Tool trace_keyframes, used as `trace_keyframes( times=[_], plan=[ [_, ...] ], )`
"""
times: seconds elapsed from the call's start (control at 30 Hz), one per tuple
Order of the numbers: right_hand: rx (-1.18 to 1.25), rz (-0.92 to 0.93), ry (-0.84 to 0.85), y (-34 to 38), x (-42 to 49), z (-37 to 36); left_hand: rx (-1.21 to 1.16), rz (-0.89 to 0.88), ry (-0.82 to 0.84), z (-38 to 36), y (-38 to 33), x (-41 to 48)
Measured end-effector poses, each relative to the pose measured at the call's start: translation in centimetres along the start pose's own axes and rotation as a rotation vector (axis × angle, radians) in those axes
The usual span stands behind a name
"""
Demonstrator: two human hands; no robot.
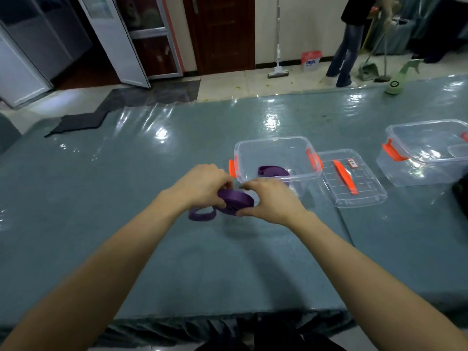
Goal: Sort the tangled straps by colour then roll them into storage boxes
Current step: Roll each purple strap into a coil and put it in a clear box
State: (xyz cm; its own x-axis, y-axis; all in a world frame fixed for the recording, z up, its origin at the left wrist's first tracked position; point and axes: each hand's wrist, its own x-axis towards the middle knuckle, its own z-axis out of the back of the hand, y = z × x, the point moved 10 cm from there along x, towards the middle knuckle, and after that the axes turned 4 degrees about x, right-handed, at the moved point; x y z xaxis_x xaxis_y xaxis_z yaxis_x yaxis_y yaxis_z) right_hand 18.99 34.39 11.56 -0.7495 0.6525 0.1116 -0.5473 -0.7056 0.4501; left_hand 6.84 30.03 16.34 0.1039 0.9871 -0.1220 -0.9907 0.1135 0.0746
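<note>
A purple strap [235, 202], partly rolled into a flat coil, is held between both hands just above the table. My left hand [202, 186] grips the coil from the left, and my right hand [268, 198] pinches it from the right. The strap's loose end [201, 216] loops down onto the table below my left hand. Directly behind the hands stands a clear storage box [273, 158] with orange latches, and another rolled purple strap [272, 171] lies inside it. A second clear box [428, 155] stands at the right edge.
The box's clear lid [352, 183] with an orange handle lies flat between the two boxes. The table [126, 198] has a teal cover under glossy plastic film. A green object [397, 83] lies at the far right corner. A person stands with a broom beyond the table.
</note>
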Motion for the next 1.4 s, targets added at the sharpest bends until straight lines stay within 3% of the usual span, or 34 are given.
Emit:
trace_keyframes(
  times=[0.1, 0.23, 0.37, 0.73, 0.83, 0.97, 1.17, 1.23, 1.4],
  plan=[
    [0.253, -0.070, 0.155, 0.1, 0.2, -2.2, 0.016, -0.033, 0.028, 0.0, -0.5, -0.1],
    [0.424, -0.103, 0.142, 0.1, 0.2, -2.0, 0.047, -0.052, -0.048, 1.3, -0.4, -0.8],
    [0.468, -0.068, 0.090, 0.0, 0.8, -0.1, -0.326, 0.064, -0.053, 1.3, 2.3, -2.1],
    [0.628, -0.093, 0.058, -1.3, 0.5, 1.4, -0.657, 0.109, -0.074, 1.0, 3.5, -1.6],
    [0.474, -0.060, 0.099, -0.9, 0.4, 1.6, -0.505, 0.086, -0.102, 1.7, 2.7, -1.3],
    [0.136, 0.032, 0.121, 1.1, 1.3, 2.1, -0.046, 0.003, -0.095, 2.8, 0.1, -0.3],
    [0.194, 0.031, 0.205, 1.3, 2.0, 1.2, 0.098, -0.027, -0.076, 3.2, -0.6, 0.3],
    [0.271, 0.030, 0.202, 0.8, 1.9, 1.0, 0.022, -0.024, -0.086, 3.1, -0.2, 0.4],
    [0.641, -0.030, 0.171, -1.4, 1.5, 1.9, -0.490, 0.103, -0.047, 0.6, 4.3, -1.2]
  ],
)
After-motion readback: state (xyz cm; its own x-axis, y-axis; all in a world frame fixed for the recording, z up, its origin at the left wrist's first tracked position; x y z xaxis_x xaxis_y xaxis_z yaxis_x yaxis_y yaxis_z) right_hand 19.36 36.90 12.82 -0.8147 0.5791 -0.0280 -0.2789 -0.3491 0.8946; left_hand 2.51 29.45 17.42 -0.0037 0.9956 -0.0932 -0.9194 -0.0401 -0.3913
